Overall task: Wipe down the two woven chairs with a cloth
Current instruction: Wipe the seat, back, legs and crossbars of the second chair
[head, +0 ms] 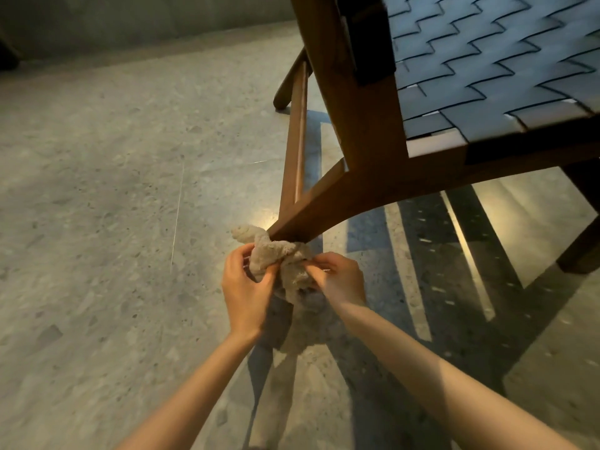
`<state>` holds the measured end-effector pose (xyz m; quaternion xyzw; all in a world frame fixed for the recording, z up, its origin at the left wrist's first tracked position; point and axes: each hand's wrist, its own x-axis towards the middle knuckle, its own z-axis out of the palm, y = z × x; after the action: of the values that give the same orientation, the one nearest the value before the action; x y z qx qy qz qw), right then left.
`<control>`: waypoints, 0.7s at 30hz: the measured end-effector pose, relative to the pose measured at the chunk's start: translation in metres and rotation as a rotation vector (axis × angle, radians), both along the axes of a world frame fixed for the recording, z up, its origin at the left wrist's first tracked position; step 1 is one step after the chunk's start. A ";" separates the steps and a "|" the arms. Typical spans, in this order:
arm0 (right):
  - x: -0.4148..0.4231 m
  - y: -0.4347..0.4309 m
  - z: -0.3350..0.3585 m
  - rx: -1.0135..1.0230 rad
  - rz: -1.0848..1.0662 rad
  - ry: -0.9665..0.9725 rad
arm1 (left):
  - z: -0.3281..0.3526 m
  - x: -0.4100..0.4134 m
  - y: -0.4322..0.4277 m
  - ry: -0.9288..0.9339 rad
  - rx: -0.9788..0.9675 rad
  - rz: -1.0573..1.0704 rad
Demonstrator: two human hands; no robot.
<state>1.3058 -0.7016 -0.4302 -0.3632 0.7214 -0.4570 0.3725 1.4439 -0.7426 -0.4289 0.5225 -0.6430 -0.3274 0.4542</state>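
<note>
A wooden chair (367, 118) with a dark woven seat (493, 69) fills the upper right. A crumpled beige cloth (279, 258) is bunched just below the bottom of the chair's front left leg (305, 219). My left hand (246, 287) pinches the cloth from the left. On the cloth's right side my right hand (337, 280) pinches it too. Both hands hold it low, close to the floor. Only one chair is in view.
The speckled stone floor (97, 206) spreads to the left and front. A grey wall (130, 17) runs along the back. The chair's other legs (581, 248) stand at the right, and a side rail (297, 131) runs back to the rear leg.
</note>
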 end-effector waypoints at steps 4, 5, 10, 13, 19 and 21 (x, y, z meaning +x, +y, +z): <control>-0.025 0.016 0.027 0.003 -0.049 0.001 | 0.027 -0.021 0.019 0.040 0.014 -0.076; -0.033 0.023 0.035 -0.026 -0.059 0.027 | 0.034 -0.028 0.024 0.054 0.040 -0.123; -0.074 0.065 0.083 -0.182 0.052 0.124 | 0.061 -0.058 0.041 0.009 0.100 -0.445; -0.097 0.083 0.103 -0.124 0.092 0.405 | 0.068 -0.079 0.041 0.002 0.041 -0.624; -0.140 0.106 0.128 -0.246 -0.008 0.581 | 0.084 -0.127 0.043 -0.048 0.230 -1.004; -0.154 0.109 0.133 -0.297 -0.008 0.612 | 0.087 -0.144 0.041 -0.029 0.129 -1.049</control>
<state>1.1519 -0.5928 -0.2973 -0.5311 0.7266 -0.4284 0.0802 1.2999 -0.7012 -0.3419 0.1619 -0.8029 -0.5423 0.1871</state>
